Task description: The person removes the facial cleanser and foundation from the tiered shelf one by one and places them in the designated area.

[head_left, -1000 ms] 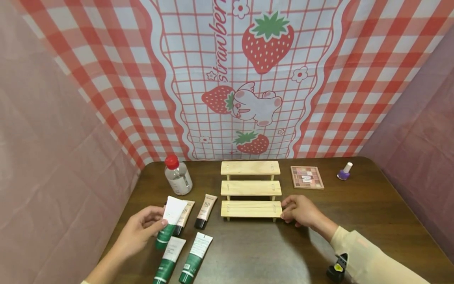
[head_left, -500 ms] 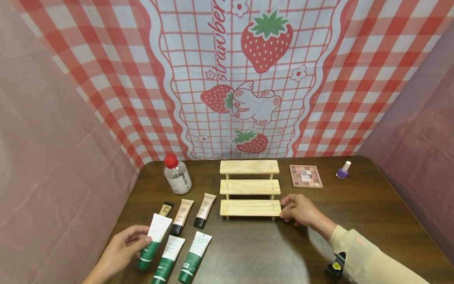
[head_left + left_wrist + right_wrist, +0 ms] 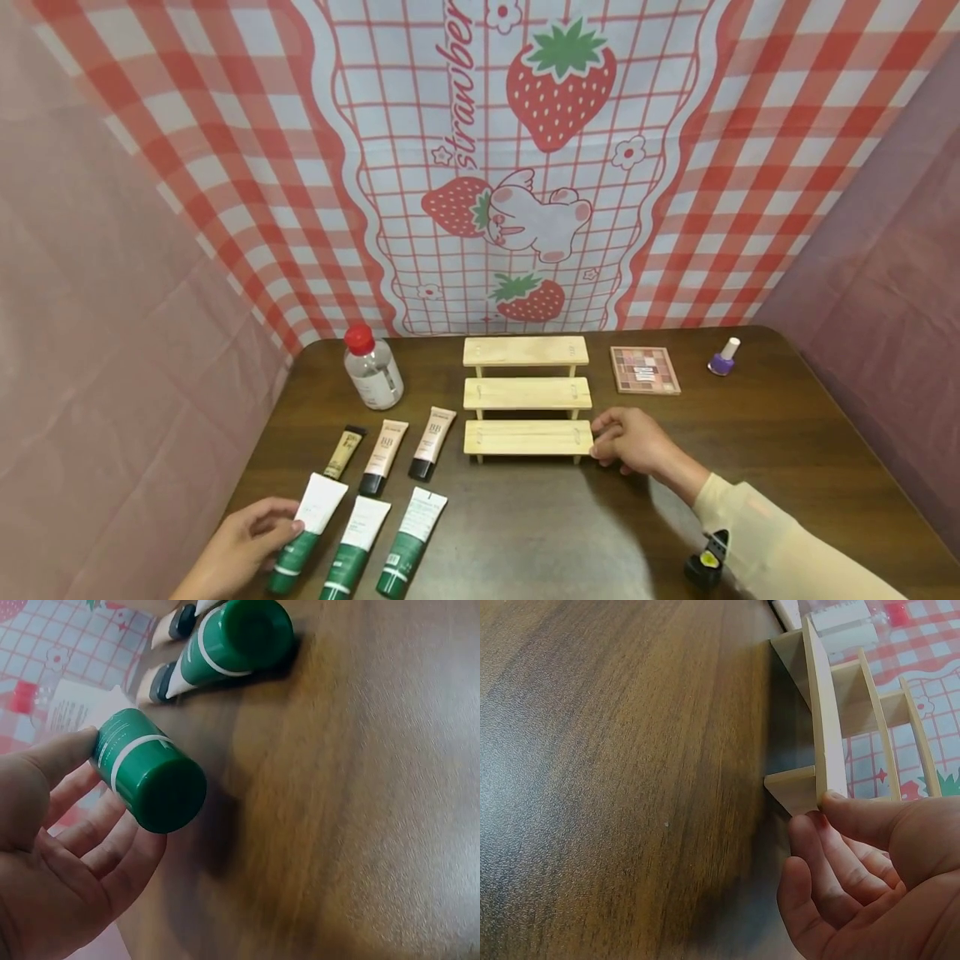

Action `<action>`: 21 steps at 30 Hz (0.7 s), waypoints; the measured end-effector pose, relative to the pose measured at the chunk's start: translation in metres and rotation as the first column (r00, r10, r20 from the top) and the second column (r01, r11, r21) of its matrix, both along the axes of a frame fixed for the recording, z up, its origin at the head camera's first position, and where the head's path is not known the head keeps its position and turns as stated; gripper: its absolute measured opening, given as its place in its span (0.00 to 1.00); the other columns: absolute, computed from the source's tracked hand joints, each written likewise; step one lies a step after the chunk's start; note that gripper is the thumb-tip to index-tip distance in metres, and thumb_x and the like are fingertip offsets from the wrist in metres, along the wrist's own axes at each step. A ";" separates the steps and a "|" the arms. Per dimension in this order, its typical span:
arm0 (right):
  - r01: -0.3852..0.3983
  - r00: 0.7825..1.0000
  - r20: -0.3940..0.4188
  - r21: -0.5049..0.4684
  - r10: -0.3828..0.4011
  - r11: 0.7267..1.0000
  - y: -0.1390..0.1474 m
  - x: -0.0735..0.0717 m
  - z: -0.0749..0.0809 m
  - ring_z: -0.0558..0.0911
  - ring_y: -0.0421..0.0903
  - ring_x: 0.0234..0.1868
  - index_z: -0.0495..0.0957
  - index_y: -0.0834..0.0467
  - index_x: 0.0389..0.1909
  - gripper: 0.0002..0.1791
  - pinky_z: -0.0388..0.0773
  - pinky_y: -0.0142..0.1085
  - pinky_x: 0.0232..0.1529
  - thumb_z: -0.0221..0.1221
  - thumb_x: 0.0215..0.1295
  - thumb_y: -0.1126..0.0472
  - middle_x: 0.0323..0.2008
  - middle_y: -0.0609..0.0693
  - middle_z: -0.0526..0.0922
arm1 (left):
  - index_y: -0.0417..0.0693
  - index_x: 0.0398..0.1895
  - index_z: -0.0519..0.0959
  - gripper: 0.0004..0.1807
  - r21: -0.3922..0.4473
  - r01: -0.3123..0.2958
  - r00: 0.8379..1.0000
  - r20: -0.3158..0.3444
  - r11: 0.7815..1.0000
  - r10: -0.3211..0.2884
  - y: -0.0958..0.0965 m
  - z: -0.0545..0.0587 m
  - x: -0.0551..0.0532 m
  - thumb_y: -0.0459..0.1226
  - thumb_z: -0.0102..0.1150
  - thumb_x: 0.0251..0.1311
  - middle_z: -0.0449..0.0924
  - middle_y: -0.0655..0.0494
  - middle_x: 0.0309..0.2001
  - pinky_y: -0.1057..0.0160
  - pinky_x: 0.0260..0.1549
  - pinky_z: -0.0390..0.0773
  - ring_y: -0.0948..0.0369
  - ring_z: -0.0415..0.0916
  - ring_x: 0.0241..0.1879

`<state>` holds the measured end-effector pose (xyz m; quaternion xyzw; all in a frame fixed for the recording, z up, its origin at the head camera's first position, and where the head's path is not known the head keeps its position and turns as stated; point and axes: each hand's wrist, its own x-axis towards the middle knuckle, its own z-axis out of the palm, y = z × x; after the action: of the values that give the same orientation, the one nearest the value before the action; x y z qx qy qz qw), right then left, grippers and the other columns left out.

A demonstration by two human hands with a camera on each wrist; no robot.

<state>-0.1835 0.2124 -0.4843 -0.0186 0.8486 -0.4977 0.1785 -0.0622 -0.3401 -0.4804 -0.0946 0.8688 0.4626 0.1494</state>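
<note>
My left hand (image 3: 251, 537) pinches a green-and-white squeeze tube (image 3: 307, 533) between thumb and fingers at the table's near left. In the left wrist view its green cap (image 3: 171, 791) points toward the camera, above its shadow on the wood. To its right lie two similar tubes, a middle one (image 3: 357, 546) and one with printed text (image 3: 412, 542). At the table's middle stands a three-step wooden display rack (image 3: 527, 437). My right hand (image 3: 633, 442) holds the right end of its lowest step, thumb (image 3: 855, 814) on the board's edge and fingers bent below.
Behind the green tubes lie a small gold tube (image 3: 345, 452) and two beige BB cream tubes, one (image 3: 385, 454) left of the other (image 3: 432, 442). A red-capped clear bottle (image 3: 373, 375) stands farther back. An eyeshadow palette (image 3: 645, 370) and purple nail polish (image 3: 723, 360) are at the back right.
My left hand has carried the green-and-white tube left and toward me, uncovering the gold tube and a beige one. The right hand keeps its place at the rack.
</note>
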 end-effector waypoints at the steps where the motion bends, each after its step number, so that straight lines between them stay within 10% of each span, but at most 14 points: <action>1: 0.000 1.000 0.000 0.001 0.000 1.000 0.000 0.000 0.000 0.85 0.48 0.29 0.76 0.68 0.49 0.20 0.79 0.42 0.22 0.70 0.57 0.69 0.31 0.54 0.89 | 0.34 0.63 0.75 0.26 -0.002 0.005 1.000 0.001 1.000 -0.005 -0.001 -0.001 0.001 0.43 0.64 0.69 0.87 0.47 0.46 0.61 0.32 0.84 0.63 0.81 0.39; 21: -0.010 1.000 0.012 -0.003 0.010 1.000 0.001 -0.003 0.000 0.86 0.48 0.29 0.76 0.69 0.48 0.19 0.79 0.42 0.21 0.70 0.57 0.70 0.31 0.55 0.89 | 0.31 0.61 0.75 0.26 0.006 0.025 0.999 0.031 1.000 -0.025 -0.009 -0.014 0.003 0.43 0.63 0.70 0.88 0.46 0.45 0.58 0.30 0.84 0.62 0.80 0.36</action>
<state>-0.1860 0.2133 -0.4842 -0.0201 0.8467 -0.4981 0.1859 -0.0594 -0.3488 -0.4944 -0.0905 0.8661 0.4618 0.1686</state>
